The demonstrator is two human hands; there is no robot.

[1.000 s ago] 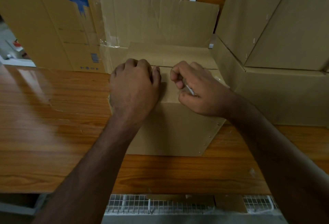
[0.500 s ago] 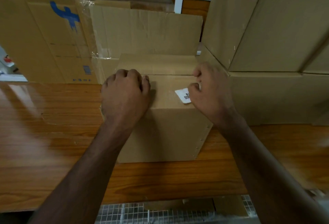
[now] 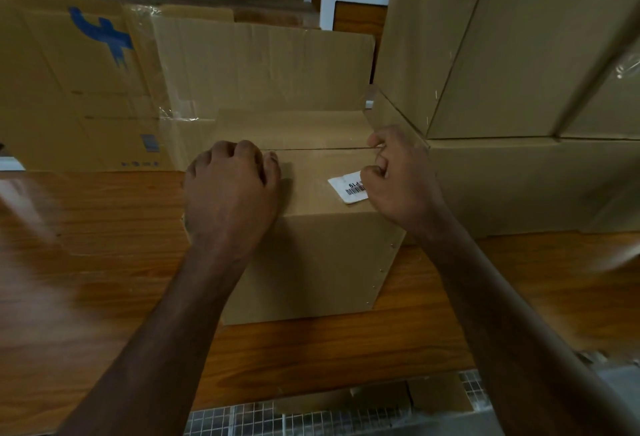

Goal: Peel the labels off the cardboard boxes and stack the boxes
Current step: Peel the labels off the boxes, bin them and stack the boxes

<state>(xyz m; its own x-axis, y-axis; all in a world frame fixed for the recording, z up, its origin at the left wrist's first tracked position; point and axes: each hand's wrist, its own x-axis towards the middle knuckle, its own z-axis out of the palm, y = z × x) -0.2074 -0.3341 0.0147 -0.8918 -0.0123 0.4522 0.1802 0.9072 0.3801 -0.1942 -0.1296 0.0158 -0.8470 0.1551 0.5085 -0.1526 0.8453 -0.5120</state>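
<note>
Barcode label (image 3: 349,188) now uncovered and partly lifted near cardboard box's (image 3: 311,255) right top edge, pinched by right hand (image 3: 398,179); left hand (image 3: 232,189), fingers curled, bracing box; peeling underway.

Bare forearms, no sleeves, unadorned

A storeroom or packing area: stacked cardboard boxes (image 3: 519,54) crowd a wooden table (image 3: 86,262).

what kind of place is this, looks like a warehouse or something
Probably a storeroom or packing area: stacked plain brown cardboard boxes on the right, flattened cartons leaning behind, and a white barcode label on the small brown box on the wooden table.
</note>
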